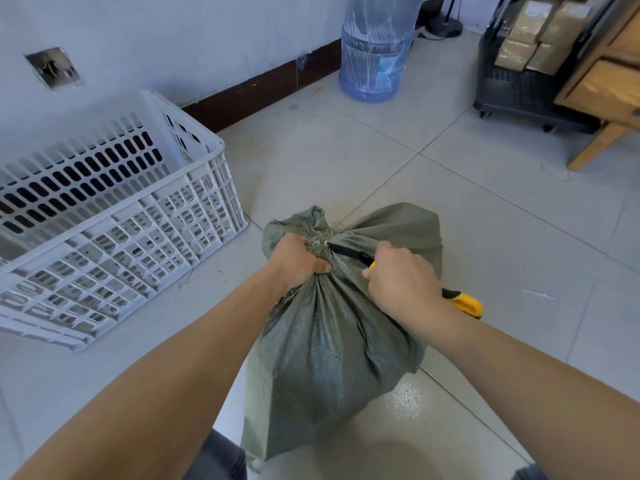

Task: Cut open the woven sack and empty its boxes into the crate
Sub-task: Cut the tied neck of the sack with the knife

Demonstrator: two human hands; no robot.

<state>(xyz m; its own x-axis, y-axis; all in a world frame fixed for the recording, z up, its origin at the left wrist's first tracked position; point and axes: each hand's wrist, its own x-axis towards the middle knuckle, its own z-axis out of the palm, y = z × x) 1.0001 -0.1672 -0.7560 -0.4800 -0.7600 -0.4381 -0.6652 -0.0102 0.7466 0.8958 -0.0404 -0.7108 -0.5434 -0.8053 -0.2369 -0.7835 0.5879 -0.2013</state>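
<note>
View: head.
Sack (332, 334): one, green, on the floor (450, 174) between the arms; neck tied.
Left grip (298, 258): clamped round the bunched neck.
Right grip (401, 282): clamped on the knife (464, 301), one; black blade tip at the tie.
Crate (114, 216): one, white, left of the sack, apart from it; no boxes seen in it.
Progress: cut likely just starting; sack not yet open; emptying all left.
Boxes: hidden in the sack, count unknown.

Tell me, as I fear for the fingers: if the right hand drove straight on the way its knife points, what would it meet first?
The tied neck of the sack, where the knife tip sits. Beyond, the left hand grips that neck; depth is unclear, so the blade may reach it.
</note>
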